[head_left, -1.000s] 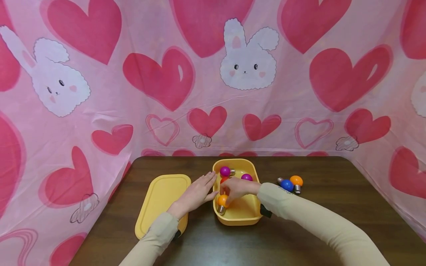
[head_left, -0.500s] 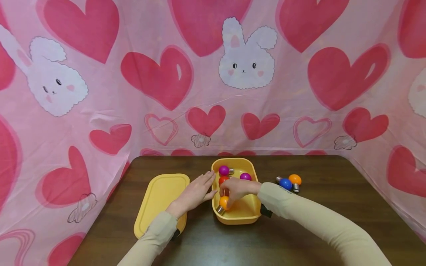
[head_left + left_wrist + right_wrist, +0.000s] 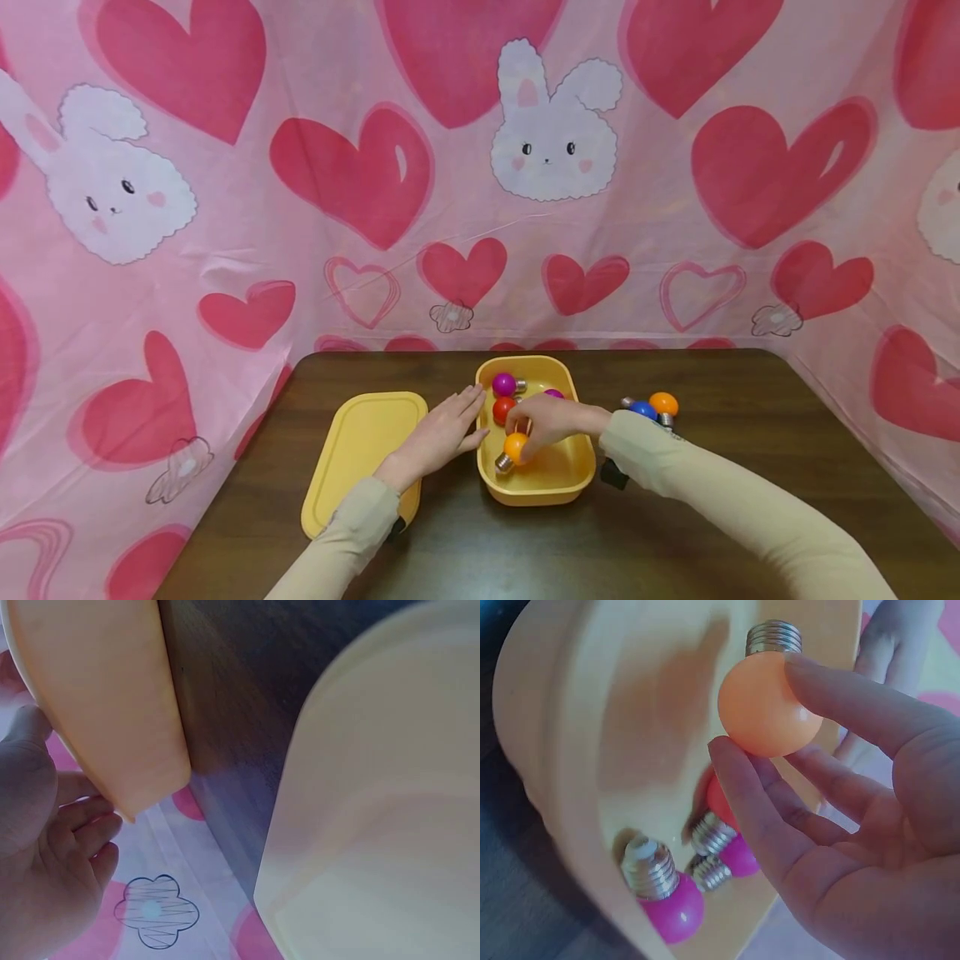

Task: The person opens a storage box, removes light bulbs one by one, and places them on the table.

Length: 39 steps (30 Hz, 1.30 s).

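Note:
My right hand (image 3: 551,419) pinches an orange light bulb (image 3: 769,705) between thumb and fingers, inside the yellow box (image 3: 536,498). The bulb's metal screw base points toward the near left corner. Along the box's left rim rests my left hand (image 3: 442,433), its fingers straight and touching the edge. Farther back in the box lie a red bulb (image 3: 504,410) and a purple bulb (image 3: 504,384). A second purple bulb (image 3: 676,909) shows beside the box wall in the right wrist view, partly covered by my right hand in the head view.
The yellow lid (image 3: 367,450) lies flat on the dark wooden table (image 3: 465,550), left of the box and partly under my left forearm. To the right of the box are a blue bulb (image 3: 642,409) and another orange bulb (image 3: 663,404). Behind hangs a pink heart-patterned cloth (image 3: 465,208).
My right hand has drawn the orange bulb to the right, off the box's left side. The red bulb shows more fully. My left hand has stayed on the rim.

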### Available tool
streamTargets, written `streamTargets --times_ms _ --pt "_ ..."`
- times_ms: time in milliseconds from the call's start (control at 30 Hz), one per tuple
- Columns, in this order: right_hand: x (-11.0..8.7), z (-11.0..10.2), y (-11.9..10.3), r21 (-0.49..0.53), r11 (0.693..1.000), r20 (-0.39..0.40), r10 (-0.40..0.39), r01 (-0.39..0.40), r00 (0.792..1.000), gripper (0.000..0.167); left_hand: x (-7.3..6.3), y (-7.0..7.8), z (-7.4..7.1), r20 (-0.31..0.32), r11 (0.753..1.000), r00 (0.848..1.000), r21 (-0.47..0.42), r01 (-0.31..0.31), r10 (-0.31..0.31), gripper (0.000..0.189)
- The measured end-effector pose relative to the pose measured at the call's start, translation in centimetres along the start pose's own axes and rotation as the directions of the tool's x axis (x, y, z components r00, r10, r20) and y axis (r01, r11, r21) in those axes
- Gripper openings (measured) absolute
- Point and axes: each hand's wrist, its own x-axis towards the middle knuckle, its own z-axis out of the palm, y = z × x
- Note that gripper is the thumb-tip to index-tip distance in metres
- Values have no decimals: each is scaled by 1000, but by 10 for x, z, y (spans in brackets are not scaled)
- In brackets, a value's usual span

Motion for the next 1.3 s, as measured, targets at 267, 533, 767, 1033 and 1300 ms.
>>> streamTargets --times_ms 267,533,767,1033,1300 --pt "-16 -14 8 57 998 -83 -19 24 996 31 0 1 0 10 1000 1000 -3 10 -10 61" --pt "-37 -31 22 71 997 -183 -14 28 983 30 0 2 1 13 1000 1000 -11 20 -20 61" --pt "-57 -43 42 87 996 -282 24 0 959 35 0 3 1 -13 1000 1000 -2 6 -6 60" --pt "-79 -49 65 102 989 -386 140 -109 912 37 0 3 -1 3 999 1000 -30 16 -16 60" --pt "-98 -52 84 146 970 -431 241 -197 870 43 0 4 -1 -4 1000 1000 -19 18 -18 60"
